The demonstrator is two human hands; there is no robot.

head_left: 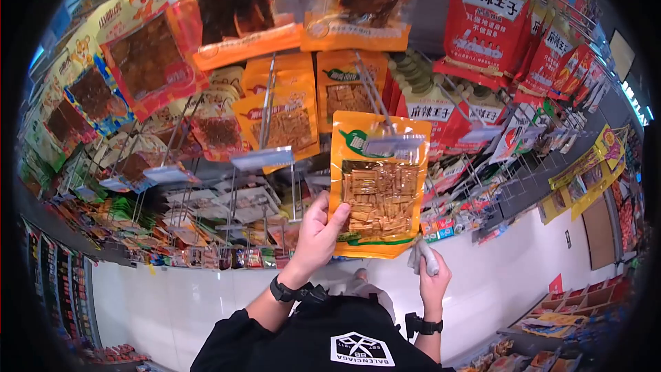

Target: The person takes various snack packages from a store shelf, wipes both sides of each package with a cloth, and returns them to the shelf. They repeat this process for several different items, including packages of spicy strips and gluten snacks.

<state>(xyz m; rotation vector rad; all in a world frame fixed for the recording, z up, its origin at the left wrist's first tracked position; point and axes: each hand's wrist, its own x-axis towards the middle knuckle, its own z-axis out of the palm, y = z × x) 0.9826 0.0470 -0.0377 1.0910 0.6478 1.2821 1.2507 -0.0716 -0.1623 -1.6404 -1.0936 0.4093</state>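
An orange snack packet [382,200] with a clear window stands upright in front of me, its upper part behind a price tag [394,145] at the end of a metal hook. Through the window, brown strips show. My left hand [320,234] grips the packet's lower left edge, thumb across the front and fingers hidden behind. Just below the lower right corner, my right hand [435,282] is closed around a grey cloth [420,256]. The cloth's upper end is right at that corner.
Similar orange packets [286,120] hang on hooks behind. Larger snack bags [237,7] and red bags [485,27] line the rack above. More price tags [263,158] jut out on hook ends. Low shelves [578,303] stand at right, over a pale floor [179,296].
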